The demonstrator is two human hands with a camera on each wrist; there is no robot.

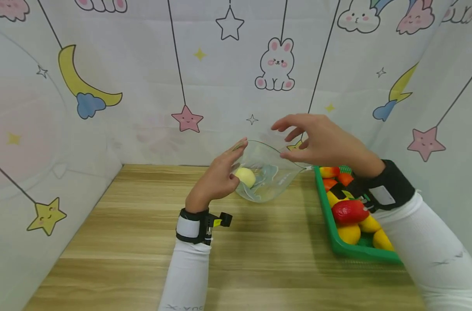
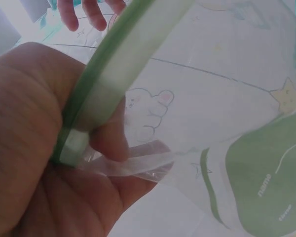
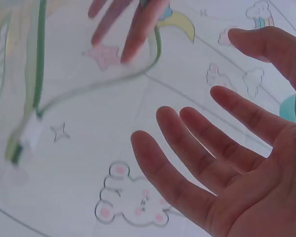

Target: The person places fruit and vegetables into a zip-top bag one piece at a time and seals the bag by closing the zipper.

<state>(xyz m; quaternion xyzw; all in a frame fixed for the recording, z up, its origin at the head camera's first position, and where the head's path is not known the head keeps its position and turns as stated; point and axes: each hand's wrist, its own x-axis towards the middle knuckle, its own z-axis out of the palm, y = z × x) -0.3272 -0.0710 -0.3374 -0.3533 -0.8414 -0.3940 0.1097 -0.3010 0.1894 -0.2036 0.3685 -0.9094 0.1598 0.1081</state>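
My left hand [image 1: 216, 177] grips the left edge of a clear zip bag [image 1: 272, 188], its thumb and fingers pinching the film by the green zip strip [image 2: 86, 81] in the left wrist view. The bag's mouth gapes upward. Inside lies a pale yellow round thing [image 1: 247, 176] near the left side. My right hand [image 1: 325, 140] hovers over the right side of the mouth, fingers spread and loosely bent, palm bare in the right wrist view. A white zip slider [image 3: 30, 133] sits at the bag's right corner.
To the right on the wooden table [image 1: 142, 242] stands a green basket [image 1: 324, 211] of toy-like fruit, including a red piece [image 1: 349, 211] and several yellow ones; my right forearm partly covers it. A printed curtain [image 1: 142, 69] hangs behind and at both sides.
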